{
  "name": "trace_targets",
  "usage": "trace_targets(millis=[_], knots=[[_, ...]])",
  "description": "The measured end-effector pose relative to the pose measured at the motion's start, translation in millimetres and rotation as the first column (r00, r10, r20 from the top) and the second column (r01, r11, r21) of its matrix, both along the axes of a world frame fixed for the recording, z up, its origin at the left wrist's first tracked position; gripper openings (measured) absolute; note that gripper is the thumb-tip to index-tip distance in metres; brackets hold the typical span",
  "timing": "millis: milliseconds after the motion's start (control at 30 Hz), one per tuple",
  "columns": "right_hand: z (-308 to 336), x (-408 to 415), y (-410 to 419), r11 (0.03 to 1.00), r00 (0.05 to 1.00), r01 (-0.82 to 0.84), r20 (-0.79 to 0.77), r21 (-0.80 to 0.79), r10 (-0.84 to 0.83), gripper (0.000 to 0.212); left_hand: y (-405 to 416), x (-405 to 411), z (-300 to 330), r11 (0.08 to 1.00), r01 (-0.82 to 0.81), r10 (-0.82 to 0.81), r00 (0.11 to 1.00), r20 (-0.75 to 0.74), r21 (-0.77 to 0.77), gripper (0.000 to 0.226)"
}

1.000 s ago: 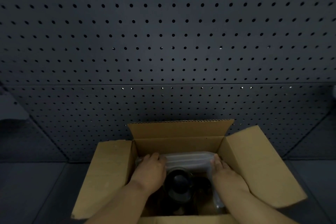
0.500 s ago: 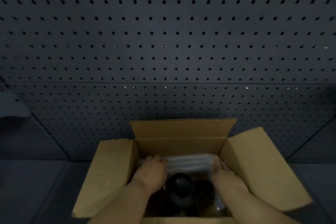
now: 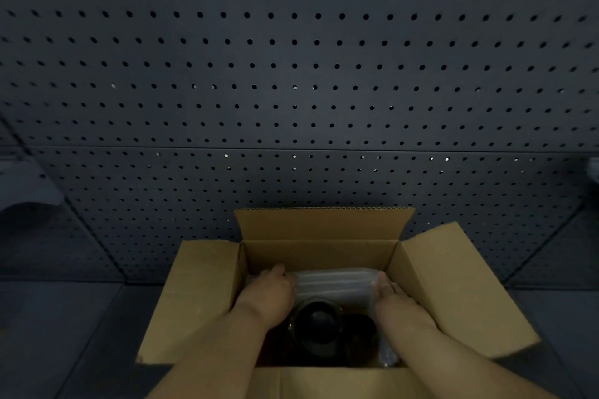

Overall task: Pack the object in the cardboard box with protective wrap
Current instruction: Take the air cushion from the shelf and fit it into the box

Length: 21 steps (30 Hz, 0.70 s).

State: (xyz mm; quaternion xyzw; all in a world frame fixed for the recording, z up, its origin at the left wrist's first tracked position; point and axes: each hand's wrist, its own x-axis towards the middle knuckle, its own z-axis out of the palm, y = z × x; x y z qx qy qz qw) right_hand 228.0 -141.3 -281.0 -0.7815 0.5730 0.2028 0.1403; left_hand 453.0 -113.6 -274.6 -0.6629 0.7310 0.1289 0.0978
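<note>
An open cardboard box [image 3: 453, 285] stands at the bottom centre with its flaps spread out. Inside lies a clear, ribbed protective wrap [image 3: 337, 285] along the far wall. Below it sits a dark round object [image 3: 319, 327], partly in shadow. My left hand [image 3: 269, 295] is in the box, its fingers curled on the wrap's left end. My right hand [image 3: 393, 298] rests palm inward against the wrap's right end. Both forearms reach in from the near edge and hide the box's near corners.
A dark pegboard wall [image 3: 291, 74] rises directly behind the box. The box stands on a dark grey surface [image 3: 64, 334]. A pale grey shape [image 3: 26, 185] shows at the far left edge, and a small pale one at the far right edge.
Both hands stay on the ends of the wrap and have shifted only slightly deeper into the box. The view has tilted a little.
</note>
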Motion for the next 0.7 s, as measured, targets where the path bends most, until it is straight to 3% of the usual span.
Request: trace_targets(millis=[100,167,267,333,400,500,700], knots=[[16.8,6.1,3.3,0.989,0.981,-0.135,-0.130,0.056,0.141,0.056,0.4,1.9,10.3,0.999,0.002,-0.001,1.000,-0.018,0.043,0.041],[21.8,6.8,2.1,0.990,0.977,-0.132,-0.165,0.048,0.138,0.060,2.3,2.6,17.8,0.999,0.007,-0.006,1.000,-0.016,0.042,0.042],[27.2,10.4,-2.6,0.988,0.984,-0.010,-0.172,0.153,0.037,0.069,9.0,0.9,28.5,1.000,0.006,-0.005,0.999,0.044,-0.029,0.037],[39.9,14.2,-1.2,0.986,0.988,0.127,-0.105,0.109,-0.116,0.078,15.6,-3.4,37.9,0.993,0.006,0.003,0.997,0.078,-0.115,0.031],[57.9,13.6,8.8,0.997,0.995,0.072,-0.069,0.001,-0.072,0.075,22.7,-9.5,48.0,0.978,0.011,0.007,0.997,0.083,-0.207,0.030],[86.2,8.7,31.0,0.958,0.998,-0.063,0.001,-0.279,0.066,0.039,31.9,-20.6,62.7,0.944,0.023,0.000,0.998,0.068,-0.330,0.034],[117.3,2.7,59.2,0.828,0.986,-0.023,0.124,-0.560,0.111,0.022,37.4,-48.1,93.5,0.866,0.048,-0.041,0.999,0.026,-0.497,0.036]])
